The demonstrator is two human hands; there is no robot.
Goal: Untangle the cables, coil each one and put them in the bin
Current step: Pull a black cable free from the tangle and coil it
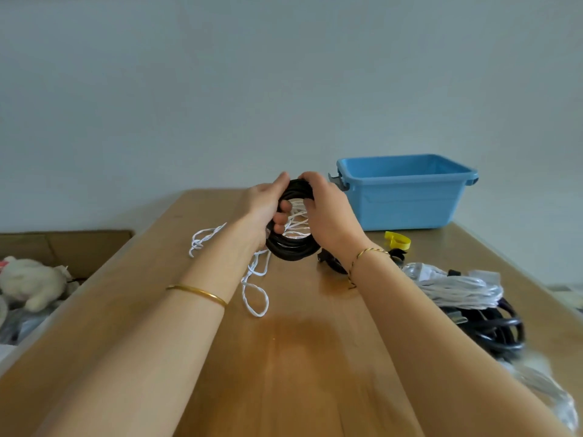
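Cable coil (291,247), gripped by left hand (265,205), right hand (328,212), bin (410,200) perhaps at table (299,357) edge

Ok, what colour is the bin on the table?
The bin is light blue, seen clearly in the head view.

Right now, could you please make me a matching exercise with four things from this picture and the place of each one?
1 black cable coil
2 white cord
3 yellow strap
4 plush toy

A in the cardboard box
B gripped by left hand and right hand
C just in front of the blue bin
D spread in loops on the table

Pairs: 1-B, 2-D, 3-C, 4-A
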